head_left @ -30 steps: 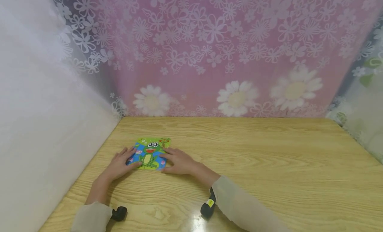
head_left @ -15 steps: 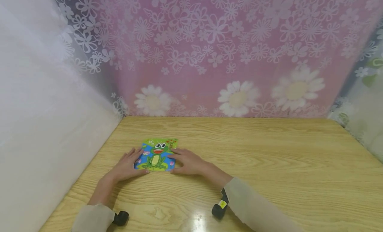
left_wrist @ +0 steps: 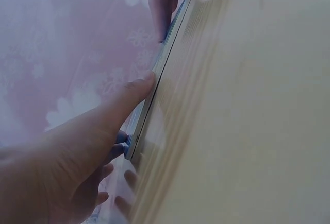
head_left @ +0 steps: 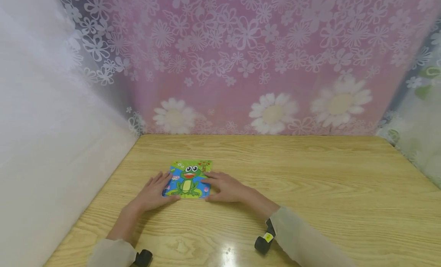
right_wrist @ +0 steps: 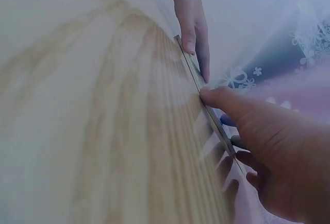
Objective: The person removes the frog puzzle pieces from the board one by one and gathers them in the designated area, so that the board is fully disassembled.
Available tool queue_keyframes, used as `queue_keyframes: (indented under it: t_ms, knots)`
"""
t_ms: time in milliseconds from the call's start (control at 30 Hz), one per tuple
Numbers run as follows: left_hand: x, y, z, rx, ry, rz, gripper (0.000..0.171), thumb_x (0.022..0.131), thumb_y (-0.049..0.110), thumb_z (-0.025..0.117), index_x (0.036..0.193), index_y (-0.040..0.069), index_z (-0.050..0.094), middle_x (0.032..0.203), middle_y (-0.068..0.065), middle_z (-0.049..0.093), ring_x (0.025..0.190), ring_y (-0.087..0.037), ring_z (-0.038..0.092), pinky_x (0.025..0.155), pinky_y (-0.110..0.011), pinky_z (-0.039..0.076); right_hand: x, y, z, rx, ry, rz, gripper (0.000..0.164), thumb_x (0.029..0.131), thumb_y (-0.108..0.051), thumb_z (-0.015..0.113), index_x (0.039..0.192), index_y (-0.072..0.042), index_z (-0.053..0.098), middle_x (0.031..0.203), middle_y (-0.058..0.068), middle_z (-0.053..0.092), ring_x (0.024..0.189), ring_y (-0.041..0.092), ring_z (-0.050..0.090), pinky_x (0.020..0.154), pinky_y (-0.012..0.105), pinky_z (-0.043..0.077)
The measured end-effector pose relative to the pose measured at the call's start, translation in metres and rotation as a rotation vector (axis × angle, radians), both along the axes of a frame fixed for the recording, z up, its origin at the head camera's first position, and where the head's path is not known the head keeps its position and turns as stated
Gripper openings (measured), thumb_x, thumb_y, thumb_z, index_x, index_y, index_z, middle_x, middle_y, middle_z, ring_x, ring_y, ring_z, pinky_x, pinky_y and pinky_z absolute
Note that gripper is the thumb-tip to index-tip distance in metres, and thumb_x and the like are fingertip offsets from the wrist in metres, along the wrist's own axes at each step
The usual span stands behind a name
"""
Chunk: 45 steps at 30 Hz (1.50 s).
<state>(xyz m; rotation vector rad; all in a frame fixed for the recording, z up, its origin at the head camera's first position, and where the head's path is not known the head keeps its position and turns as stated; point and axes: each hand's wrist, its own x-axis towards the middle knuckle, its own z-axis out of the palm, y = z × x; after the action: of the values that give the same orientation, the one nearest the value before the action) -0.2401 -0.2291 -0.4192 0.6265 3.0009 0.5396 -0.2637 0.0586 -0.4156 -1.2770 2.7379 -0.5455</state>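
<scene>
Hanging far left: white cloth [head_left: 62,125], met by the left edge of the wooden table [head_left: 310,175].
Left sleeve [head_left: 111,253]: pale beige, ended above the wrist; black wrist unit [head_left: 143,258] mounted at its inner side.
Left hand [head_left: 155,192]: near-left corner pinched, fingers set along the left edge, thumb laid on the near edge. Same seen from the left wrist.
Frog board [head_left: 187,184]: square, thin, rested flat on the table, left of centre, held between both hands. Green frog with open red mouth printed on blue and green; tree printed in the far-right corner.
Right hand [head_left: 227,187]: near-right corner pinched, fingers set at the right edge, thumb pressed to the near edge. Confirmed from the right wrist.
Right sleeve [head_left: 306,238]: pale beige; second black unit [head_left: 263,245] with yellow label fixed at the cuff.
Backdrop [head_left: 220,87]: pink, printed with white flowers, hung behind the table.
Right-side cloth [head_left: 420,136]: pale, patterned with flowers and leaves.
</scene>
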Motion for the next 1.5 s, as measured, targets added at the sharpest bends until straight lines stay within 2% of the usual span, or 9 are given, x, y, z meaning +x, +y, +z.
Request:
queue_keyframes:
  t_ms: [233,433,800,1500]
  knots:
    - [0.01,0.015,0.006,-0.012,-0.004,0.004,0.09,0.083,0.059,0.054,0.142,-0.004,0.026,0.147,-0.02,0.02,0.134,-0.041,0.011,0.104,-0.056,0.007,0.003,0.013,-0.002,-0.032,-0.012,0.018,0.063,0.087,-0.047,0.058,0.137,-0.011,0.045,0.147,0.009,0.027,0.134,0.029,0.022,0.107,0.045,0.015]
    - [0.015,0.029,0.012,-0.034,-0.015,0.003,0.09,0.084,0.059,0.053,0.143,-0.004,0.025,0.147,-0.02,0.02,0.134,-0.04,0.011,0.105,-0.055,0.007,0.005,0.025,0.0,-0.034,-0.03,0.001,0.062,0.086,-0.046,0.06,0.137,-0.013,0.046,0.147,0.008,0.028,0.134,0.027,0.021,0.107,0.045,0.014]
    - [0.015,0.038,0.001,-0.033,-0.008,0.007,0.094,0.082,0.066,0.049,0.144,0.0,0.024,0.148,-0.017,0.019,0.135,-0.036,0.009,0.105,-0.053,0.007,0.011,0.037,0.004,-0.042,-0.049,-0.002,0.062,0.086,-0.045,0.061,0.137,-0.014,0.046,0.147,0.007,0.027,0.133,0.033,0.021,0.105,0.049,0.016]
    - [0.024,0.068,0.004,-0.04,0.002,-0.007,0.091,0.083,0.062,0.05,0.143,-0.002,0.026,0.148,-0.018,0.018,0.135,-0.035,0.011,0.106,-0.051,0.01,0.02,0.067,0.001,-0.037,-0.053,-0.027,0.062,0.085,-0.047,0.061,0.137,-0.015,0.046,0.147,0.006,0.027,0.133,0.035,0.022,0.103,0.052,0.02]
